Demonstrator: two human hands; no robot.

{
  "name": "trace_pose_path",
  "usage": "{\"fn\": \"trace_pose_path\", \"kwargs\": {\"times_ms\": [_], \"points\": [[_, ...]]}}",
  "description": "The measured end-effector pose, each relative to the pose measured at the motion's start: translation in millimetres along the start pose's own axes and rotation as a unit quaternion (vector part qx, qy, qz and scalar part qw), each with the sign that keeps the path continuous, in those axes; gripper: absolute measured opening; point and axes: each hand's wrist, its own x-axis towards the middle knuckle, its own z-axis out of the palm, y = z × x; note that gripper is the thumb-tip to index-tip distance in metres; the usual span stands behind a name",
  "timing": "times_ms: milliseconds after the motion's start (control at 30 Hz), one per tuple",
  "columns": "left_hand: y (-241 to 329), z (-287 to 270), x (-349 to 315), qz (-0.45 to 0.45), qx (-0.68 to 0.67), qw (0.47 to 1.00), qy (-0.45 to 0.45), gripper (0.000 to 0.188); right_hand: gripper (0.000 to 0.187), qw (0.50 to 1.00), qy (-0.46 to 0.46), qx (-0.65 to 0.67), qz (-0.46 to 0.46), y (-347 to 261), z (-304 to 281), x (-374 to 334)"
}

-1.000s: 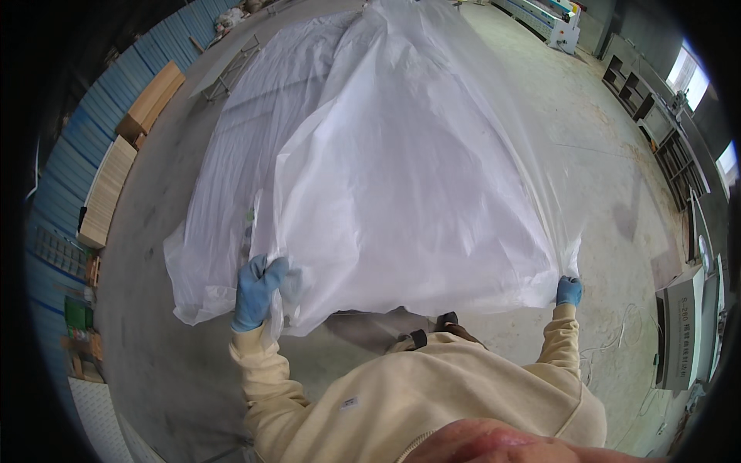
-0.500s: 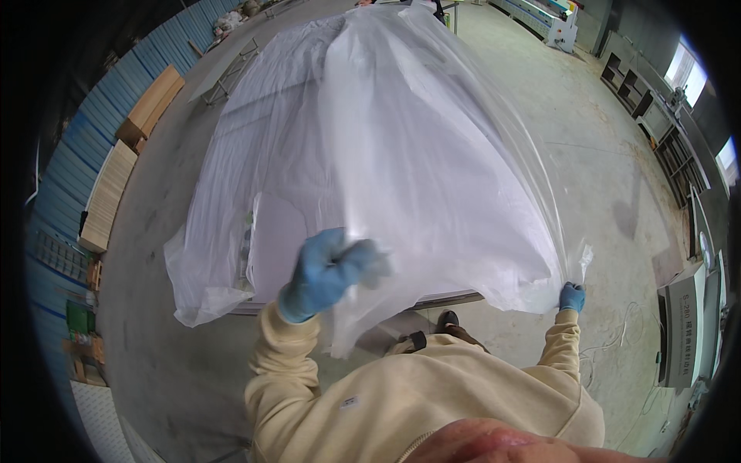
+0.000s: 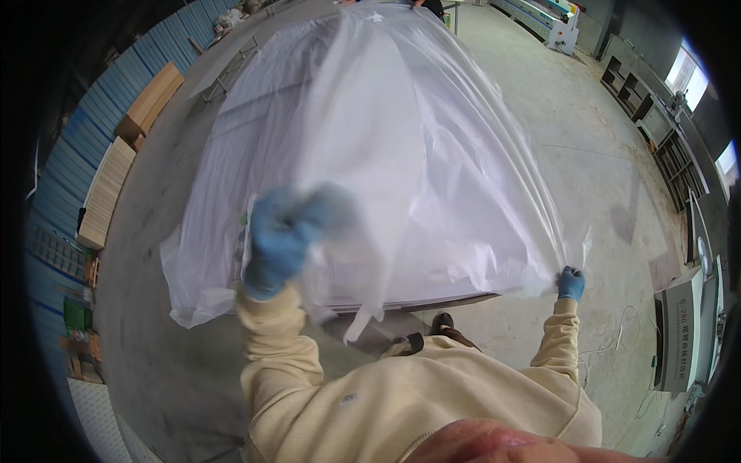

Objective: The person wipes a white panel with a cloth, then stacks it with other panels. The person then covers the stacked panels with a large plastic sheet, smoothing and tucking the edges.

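Observation:
A large translucent plastic sheet (image 3: pixel 478 162) covers a wide stack of pale flat panels and hangs in folds over its sides. My left hand (image 3: pixel 289 231), in a blue glove and smeared by motion, is closed on a raised fold near the middle of the close end. From that fold the loose corner dangles past the edge of the panels (image 3: pixel 432 299). Out at the right, my right hand (image 3: pixel 571 283), also in a blue glove, pinches the corner of the same sheet. Both arms are spread wide.
At the far end another person's hand (image 3: pixel 419 3) is by the sheet. Wooden boards (image 3: pixel 108 193) lean along the blue wall at left. A grey machine (image 3: pixel 679 332) stands at right, with a pale cable (image 3: pixel 621 328) on the floor beside it. Dark shelving (image 3: pixel 629 89) lines the right wall.
My left hand has moved left and away from me, drawing the fold of plastic with it. My right hand has shifted slightly away, still on its corner. The sheet's middle has billowed and shifted.

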Motion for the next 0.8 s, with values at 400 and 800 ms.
{"fn": "trace_pose_path", "kwargs": {"times_ms": [400,800], "points": [[-105.9,-361.5,-207.1,-0.445,0.543,0.644,0.304,0.045,0.034,0.996,-0.02,0.014,-0.081,-32.3,51.9,-39.2],[-125.1,-345.2,-243.7,-0.594,0.622,0.443,0.252,0.04,0.038,0.998,-0.042,-0.006,-0.041,-36.1,42.8,-102.2]]}}
